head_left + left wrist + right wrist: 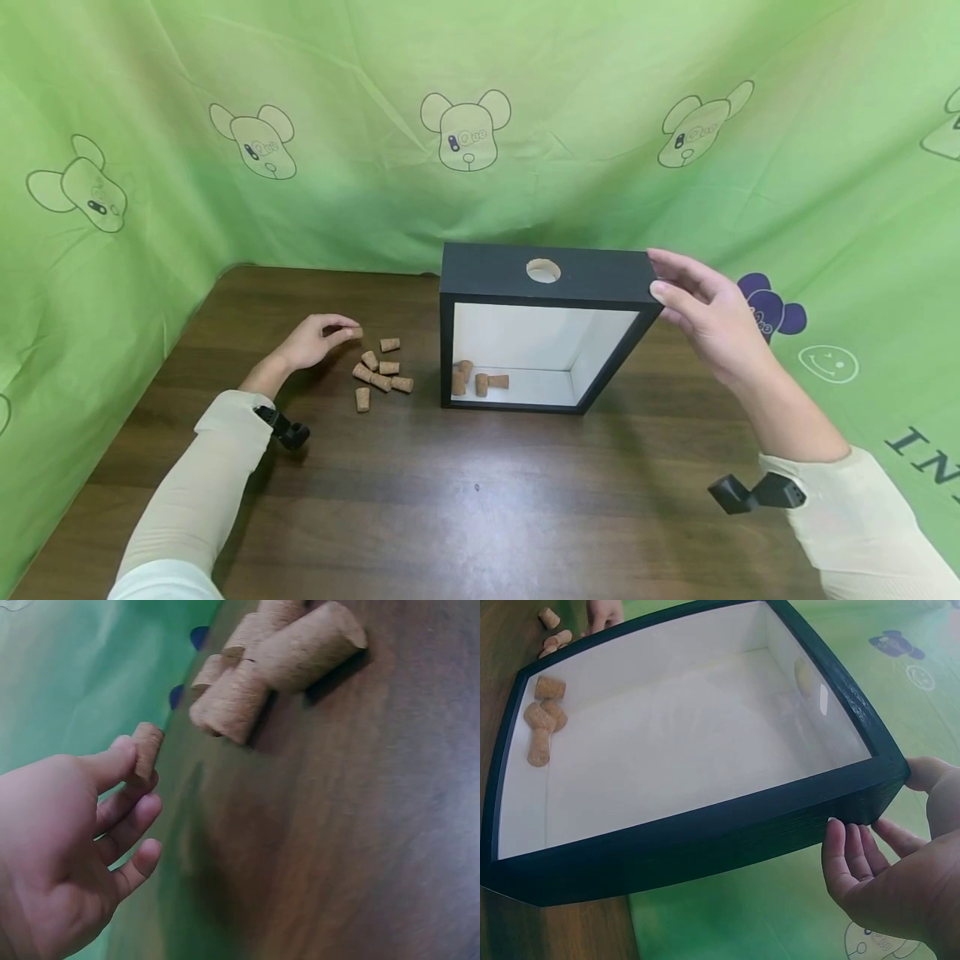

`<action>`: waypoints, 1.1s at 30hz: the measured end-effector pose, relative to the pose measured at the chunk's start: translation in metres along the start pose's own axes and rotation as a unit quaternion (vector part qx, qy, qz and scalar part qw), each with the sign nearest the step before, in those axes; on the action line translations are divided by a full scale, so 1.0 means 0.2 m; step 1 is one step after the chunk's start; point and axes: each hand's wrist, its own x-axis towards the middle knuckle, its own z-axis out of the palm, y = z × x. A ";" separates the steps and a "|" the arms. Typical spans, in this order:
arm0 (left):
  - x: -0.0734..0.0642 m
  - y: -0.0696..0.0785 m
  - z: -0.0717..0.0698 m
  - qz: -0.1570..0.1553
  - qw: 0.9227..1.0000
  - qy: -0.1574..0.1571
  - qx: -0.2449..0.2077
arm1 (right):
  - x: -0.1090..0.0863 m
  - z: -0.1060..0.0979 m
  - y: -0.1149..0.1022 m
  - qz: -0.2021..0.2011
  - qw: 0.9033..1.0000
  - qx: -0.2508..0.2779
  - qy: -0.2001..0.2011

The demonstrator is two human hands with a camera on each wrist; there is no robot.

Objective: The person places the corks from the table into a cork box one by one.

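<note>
My left hand (309, 342) pinches a cork (148, 752) between thumb and fingertips, just above the table at the left. Beside it lie several loose corks (363, 400), some touching each other. A black-framed shadow box (487, 271) with a clear front and white inside stands upright right of the corks. Its top has a round hole (543, 270). Several corks (482, 384) sit inside at the bottom left. At the box's upper right corner my right hand (712, 325) holds on, with the thumb on one side and the fingers round the other.
Beneath everything is a dark brown wooden table (390, 500). A green cloth (360, 192) printed with bear heads hangs behind it and at both sides. Each wrist wears a small black camera (288, 429).
</note>
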 end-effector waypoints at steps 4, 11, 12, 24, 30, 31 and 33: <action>-0.01 0.04 -0.05 0.007 1.000 0.007 -0.006 | 0.00 0.00 0.00 -0.002 1.000 -0.001 -0.001; 0.01 0.14 -0.15 0.017 1.000 0.020 -0.002 | 0.00 0.00 0.00 -0.003 1.000 0.001 -0.003; 0.01 0.15 -0.16 0.020 1.000 0.022 -0.002 | 0.00 0.00 0.00 -0.003 1.000 0.002 -0.004; 0.01 0.39 -0.30 0.074 0.997 0.034 0.019 | 0.00 0.00 0.00 -0.004 1.000 0.001 -0.002; 0.01 0.52 -0.34 0.100 0.993 0.051 0.020 | 0.00 0.00 0.00 -0.002 1.000 -0.007 -0.002; 0.01 0.54 -0.34 0.102 0.993 0.052 0.020 | 0.00 0.00 0.00 -0.001 1.000 -0.008 -0.001; 0.01 0.58 -0.35 0.109 0.992 0.055 0.022 | 0.00 0.00 0.00 -0.001 1.000 -0.007 -0.002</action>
